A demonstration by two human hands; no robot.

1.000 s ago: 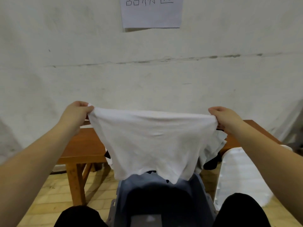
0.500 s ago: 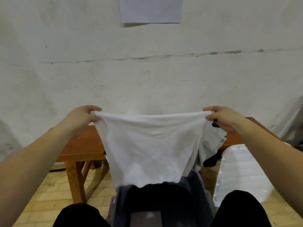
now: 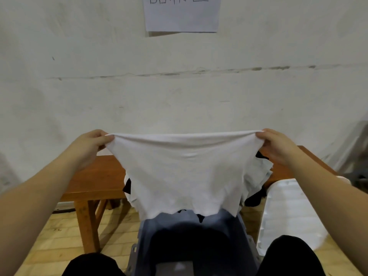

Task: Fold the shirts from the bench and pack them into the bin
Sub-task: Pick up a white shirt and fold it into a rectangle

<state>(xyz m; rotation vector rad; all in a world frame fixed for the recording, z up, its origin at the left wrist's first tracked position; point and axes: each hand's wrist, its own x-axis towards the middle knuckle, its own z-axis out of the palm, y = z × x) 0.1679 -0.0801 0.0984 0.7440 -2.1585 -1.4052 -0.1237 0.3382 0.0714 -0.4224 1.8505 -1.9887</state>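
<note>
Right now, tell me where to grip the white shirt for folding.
Keep the two top corners: left hand and right hand already pinch the white shirt there, from either side, so it hangs flat above the bin.

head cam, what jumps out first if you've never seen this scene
A white shirt stretched wide in mid-air, its top corners pinched by the left hand and right hand. Its hem hangs over a grey bin between the knees, with a wooden bench behind.
</note>
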